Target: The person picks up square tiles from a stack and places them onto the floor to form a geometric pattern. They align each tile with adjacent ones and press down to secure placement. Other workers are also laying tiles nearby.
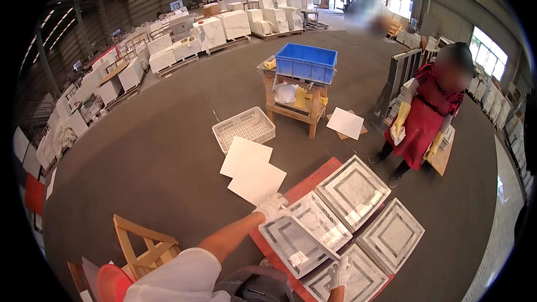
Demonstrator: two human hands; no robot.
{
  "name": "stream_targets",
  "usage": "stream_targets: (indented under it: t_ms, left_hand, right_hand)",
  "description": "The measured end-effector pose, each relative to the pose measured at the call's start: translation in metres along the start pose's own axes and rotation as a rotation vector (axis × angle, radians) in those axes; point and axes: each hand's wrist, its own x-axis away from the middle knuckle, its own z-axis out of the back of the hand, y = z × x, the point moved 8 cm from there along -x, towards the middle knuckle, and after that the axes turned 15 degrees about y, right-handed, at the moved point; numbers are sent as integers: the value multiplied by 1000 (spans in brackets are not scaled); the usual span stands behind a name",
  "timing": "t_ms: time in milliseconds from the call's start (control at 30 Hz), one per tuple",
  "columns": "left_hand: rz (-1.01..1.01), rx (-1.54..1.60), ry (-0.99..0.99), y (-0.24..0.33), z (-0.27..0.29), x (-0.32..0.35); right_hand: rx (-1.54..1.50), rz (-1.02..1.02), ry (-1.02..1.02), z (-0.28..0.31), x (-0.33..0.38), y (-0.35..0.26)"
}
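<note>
A marble tile (292, 244) with a grey surface is tilted up on edge over a stack of patterned tiles. My left hand (272, 208), in a white glove, grips its far left corner. My right hand (340, 273), also gloved, is closed at its near right corner, the fingertips partly hidden. Just behind the raised tile lies a white marble tile (330, 221) with a grey inlaid frame. More framed tiles lie in stacks: a far stack (353, 190), a right stack (391, 234) and a near stack (358, 285) under my right hand. All rest on a red board (313, 179).
White sheets (257, 182) and a white plastic basket (244, 126) lie on the floor ahead. Beyond stands a wooden stand (296, 113) bearing a blue tub (305, 62). A person in a red apron (417, 128) and yellow gloves stands at right. A wooden frame (148, 251) is at left.
</note>
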Motion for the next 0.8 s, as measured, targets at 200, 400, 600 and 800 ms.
stream_targets:
  t_ms: [200,400,600,800]
  left_hand:
    - [-8,7,-34,13,1,0]
    - [93,110,-114,-1,-3,-2]
    - [1049,879,-71,-108,-38,-25]
    - [1353,1184,-756,-114,-129,-2]
  right_hand:
    - [-457,-407,-152,-8,-6,15]
    - [-525,-427,-256,-22,-16,12]
    - [-668,-546,-202,-33,7,-3]
    - [-621,-461,-163,-37,53,-72]
